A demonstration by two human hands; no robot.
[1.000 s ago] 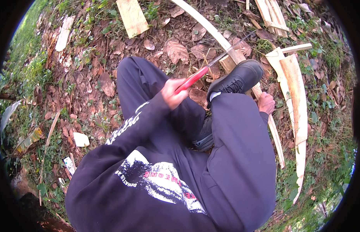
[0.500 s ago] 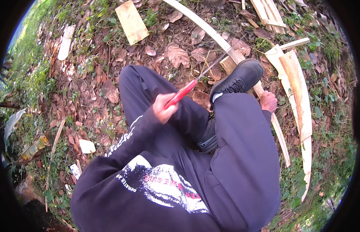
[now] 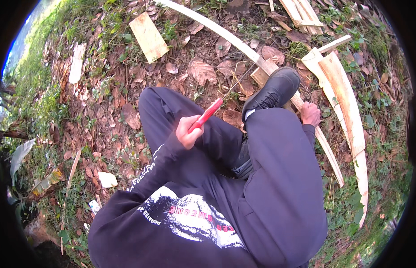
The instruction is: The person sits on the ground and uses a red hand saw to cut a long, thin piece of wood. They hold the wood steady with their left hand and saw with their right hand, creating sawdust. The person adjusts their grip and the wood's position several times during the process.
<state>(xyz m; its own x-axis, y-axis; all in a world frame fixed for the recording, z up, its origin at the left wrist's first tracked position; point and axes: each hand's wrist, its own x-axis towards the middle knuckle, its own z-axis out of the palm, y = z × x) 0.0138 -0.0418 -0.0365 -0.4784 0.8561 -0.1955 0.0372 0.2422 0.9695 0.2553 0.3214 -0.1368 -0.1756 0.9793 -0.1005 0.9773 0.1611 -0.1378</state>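
Observation:
My left hand (image 3: 189, 132) is closed round the red handle of a saw (image 3: 212, 112). The thin blade slants up and right toward a long, pale wooden strip (image 3: 225, 38), and its far end is hard to make out against the leaves. My right hand (image 3: 310, 114) is closed on the same strip, just beyond my shoe; its fingertips are partly hidden. A black shoe (image 3: 272, 89) presses on the strip between the hands. Beneath the strip, beside the shoe, shows a short wooden block (image 3: 259, 77).
Two long split wood pieces (image 3: 339, 85) lie at the right with a stick (image 3: 335, 43) across their top. More boards (image 3: 301, 15) are at the far right. A short board (image 3: 149, 36) and a pale slab (image 3: 77, 63) lie on leaf-covered ground at the far left.
My left hand has drawn the saw slightly back toward me, and less of its blade reaches over the strip. My right hand and shoe stay on the strip. The view has shifted slightly.

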